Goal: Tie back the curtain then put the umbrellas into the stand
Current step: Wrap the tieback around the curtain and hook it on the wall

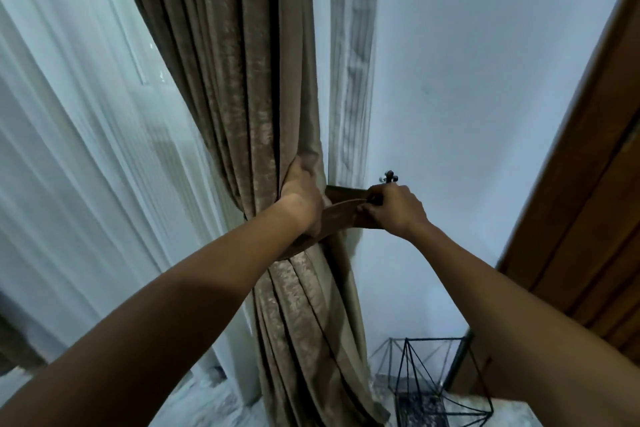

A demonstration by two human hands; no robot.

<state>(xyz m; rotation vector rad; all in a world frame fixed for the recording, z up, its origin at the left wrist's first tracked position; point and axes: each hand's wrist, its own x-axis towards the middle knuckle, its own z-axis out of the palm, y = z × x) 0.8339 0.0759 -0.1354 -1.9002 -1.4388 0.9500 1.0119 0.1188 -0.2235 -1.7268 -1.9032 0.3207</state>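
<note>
A brown velvet curtain (249, 87) hangs in the middle, gathered into a bunch at waist height. My left hand (302, 196) grips the gathered folds. A brown tieback band (337, 218) wraps around the bunch and runs right toward a dark metal wall hook (389, 177). My right hand (394, 210) pinches the band's end just below that hook. A black wire-frame umbrella stand (429, 381) sits on the floor at the lower right. No umbrellas are in view.
A white sheer curtain (79, 149) fills the left side. A pale wall (485, 97) stands behind the hook. A wooden door frame (595, 191) runs along the right edge. Marbled floor (214, 402) shows at the bottom.
</note>
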